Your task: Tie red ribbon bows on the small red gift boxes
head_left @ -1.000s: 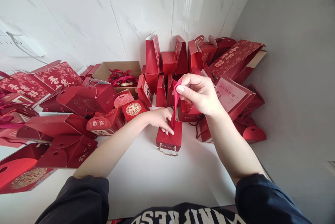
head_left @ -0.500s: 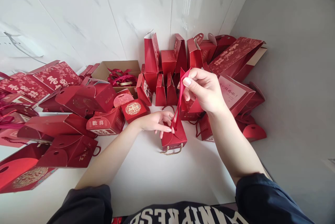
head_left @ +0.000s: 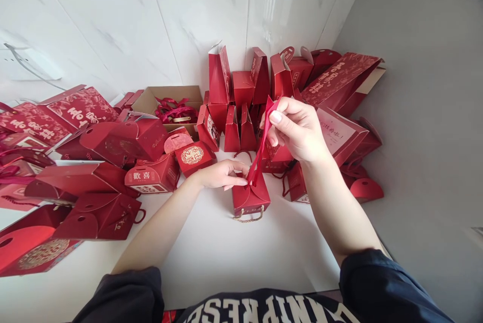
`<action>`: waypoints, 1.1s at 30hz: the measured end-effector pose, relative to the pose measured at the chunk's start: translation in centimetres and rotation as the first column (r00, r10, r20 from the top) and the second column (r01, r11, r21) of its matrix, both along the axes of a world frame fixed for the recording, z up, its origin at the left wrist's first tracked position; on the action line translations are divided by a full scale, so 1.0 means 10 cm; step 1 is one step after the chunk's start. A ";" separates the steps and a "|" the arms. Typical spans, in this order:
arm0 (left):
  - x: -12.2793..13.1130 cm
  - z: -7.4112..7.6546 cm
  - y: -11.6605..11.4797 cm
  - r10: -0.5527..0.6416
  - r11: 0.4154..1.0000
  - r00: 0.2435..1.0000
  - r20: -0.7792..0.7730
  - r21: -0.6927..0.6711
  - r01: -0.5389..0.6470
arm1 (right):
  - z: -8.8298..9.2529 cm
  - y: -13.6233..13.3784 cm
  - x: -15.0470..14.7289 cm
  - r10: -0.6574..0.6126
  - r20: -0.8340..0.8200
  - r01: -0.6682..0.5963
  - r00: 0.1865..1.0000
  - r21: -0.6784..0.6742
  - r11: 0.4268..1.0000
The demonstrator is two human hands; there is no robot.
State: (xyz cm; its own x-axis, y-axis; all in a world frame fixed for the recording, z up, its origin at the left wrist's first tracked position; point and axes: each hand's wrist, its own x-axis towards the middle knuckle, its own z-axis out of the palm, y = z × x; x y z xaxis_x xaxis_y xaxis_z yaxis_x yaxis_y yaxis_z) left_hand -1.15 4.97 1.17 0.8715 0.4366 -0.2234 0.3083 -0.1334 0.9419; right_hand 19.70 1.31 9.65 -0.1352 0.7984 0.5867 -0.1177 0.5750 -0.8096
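Observation:
A small red gift box [head_left: 252, 198] with a gold rope handle stands on the white table in front of me. A red ribbon [head_left: 261, 149] rises from its top. My right hand [head_left: 296, 129] pinches the upper end of the ribbon and holds it taut above the box. My left hand [head_left: 222, 174] lies at the box's top left, its fingers pinched on the ribbon's base where it meets the flaps.
Many red gift boxes and bags are heaped on the left [head_left: 121, 142] and along the tiled wall at the back [head_left: 241, 89]. An open cardboard box [head_left: 151, 99] holds several red ribbons. A grey wall [head_left: 422, 111] closes the right side. White table [head_left: 234, 257] lies before me.
My right hand has pulled the ribbon up and to the right. The small box has shifted slightly right and turned; my left hand stays at its top.

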 end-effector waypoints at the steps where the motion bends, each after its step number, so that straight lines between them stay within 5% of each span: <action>1: 0.00 0.01 -0.01 0.003 1.000 1.000 -0.001 0.005 -0.003 | 0.00 0.00 0.00 0.005 -0.004 -0.005 1.000 0.001 1.000; 9: 0.02 -0.01 -0.10 0.043 0.997 0.999 0.014 -0.063 -0.042 | -0.01 0.04 -0.03 0.022 -0.050 -0.022 0.998 0.011 1.000; 24: 0.13 -0.11 -0.21 0.111 0.988 0.994 -0.009 0.105 -0.110 | 0.02 0.00 -0.16 0.002 0.059 -0.003 0.998 0.004 1.000; 26: 0.16 -0.08 -0.31 0.189 0.937 0.981 -0.041 0.306 -0.168 | 0.01 0.02 -0.18 -0.041 0.047 0.042 0.998 -0.013 0.999; 29: 0.24 -0.03 -0.48 0.340 0.740 0.936 -0.089 0.640 -0.208 | -0.01 0.05 -0.20 -0.124 0.009 0.124 0.992 -0.028 0.992; 33: 0.36 -0.05 -0.60 0.491 0.636 0.855 -0.170 0.741 -0.218 | -0.02 0.05 -0.23 -0.169 -0.006 0.169 0.986 -0.022 0.985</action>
